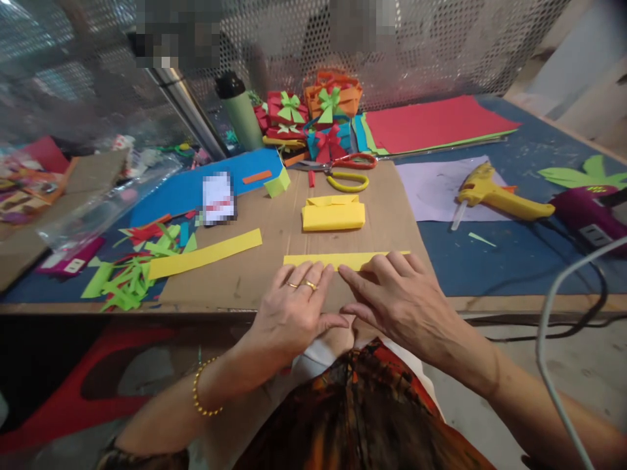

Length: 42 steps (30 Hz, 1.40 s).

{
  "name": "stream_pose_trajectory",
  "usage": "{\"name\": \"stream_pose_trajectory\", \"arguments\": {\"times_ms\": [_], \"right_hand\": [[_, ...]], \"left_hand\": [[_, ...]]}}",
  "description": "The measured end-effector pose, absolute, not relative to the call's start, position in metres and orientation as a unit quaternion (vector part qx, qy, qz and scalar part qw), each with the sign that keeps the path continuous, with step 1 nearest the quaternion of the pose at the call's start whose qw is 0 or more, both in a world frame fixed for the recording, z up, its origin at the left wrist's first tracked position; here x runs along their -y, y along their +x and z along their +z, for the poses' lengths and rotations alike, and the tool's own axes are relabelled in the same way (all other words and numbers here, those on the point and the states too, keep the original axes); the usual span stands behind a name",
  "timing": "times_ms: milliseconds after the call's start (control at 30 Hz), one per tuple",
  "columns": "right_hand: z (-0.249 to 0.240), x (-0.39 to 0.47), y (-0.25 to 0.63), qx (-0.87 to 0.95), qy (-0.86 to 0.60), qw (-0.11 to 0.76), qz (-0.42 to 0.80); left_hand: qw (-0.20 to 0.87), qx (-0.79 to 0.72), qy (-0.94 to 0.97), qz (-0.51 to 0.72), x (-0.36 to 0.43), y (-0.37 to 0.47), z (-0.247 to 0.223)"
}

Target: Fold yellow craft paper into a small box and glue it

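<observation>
A long yellow paper strip (337, 259) lies across the cardboard sheet (274, 245) near the table's front edge. My left hand (296, 303) rests flat with its fingertips on the strip's left half, two rings on its fingers. On the right half press the fingertips of my right hand (394, 290), fingers spread and palm down. Both hands are open, their thumbs nearly meeting below the strip. Just beyond stands a folded yellow paper piece (334, 217). A second yellow strip (206, 254) lies at the left, partly over green paper scraps (125, 281).
Scissors (347, 181) and folded paper pieces with bows (328, 108) sit farther back. At the right are a yellow glue gun (504, 196), its cable, red paper sheets (441, 124) and a purple tool (595, 212). A green bottle (241, 114) stands back left.
</observation>
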State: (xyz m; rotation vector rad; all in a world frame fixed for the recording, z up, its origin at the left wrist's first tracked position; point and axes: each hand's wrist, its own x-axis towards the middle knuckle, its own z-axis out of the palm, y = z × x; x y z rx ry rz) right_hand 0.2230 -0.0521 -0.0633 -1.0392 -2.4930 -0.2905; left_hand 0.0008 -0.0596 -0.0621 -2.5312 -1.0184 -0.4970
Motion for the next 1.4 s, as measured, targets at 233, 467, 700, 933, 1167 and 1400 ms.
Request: {"name": "stream_pose_trajectory", "arguments": {"times_ms": [233,467,700,933,1167,1400], "right_hand": [[-0.063,0.059,0.236,0.894,-0.379,0.202,-0.13],[-0.059,0.074,0.281,0.857,-0.443,0.173,-0.199],[-0.037,0.066,0.278,0.843,-0.44,0.225,-0.214],[-0.046,0.038,0.266,0.907,-0.361,0.179,-0.122],[-0.047,0.039,0.27,0.901,-0.371,0.188,-0.125],[-0.049,0.032,0.271,0.905,-0.363,0.207,-0.081]], "left_hand": [[0.202,0.447,-0.854,-0.171,0.077,0.012,-0.081],[0.194,0.442,-0.857,-0.18,0.076,0.01,-0.086],[0.191,0.426,-0.862,-0.197,0.073,0.01,-0.087],[0.138,0.428,-0.865,-0.222,0.066,0.005,-0.072],[0.144,0.417,-0.868,-0.226,0.046,0.003,-0.05],[0.148,0.367,-0.904,-0.16,0.032,0.0,-0.041]]}}
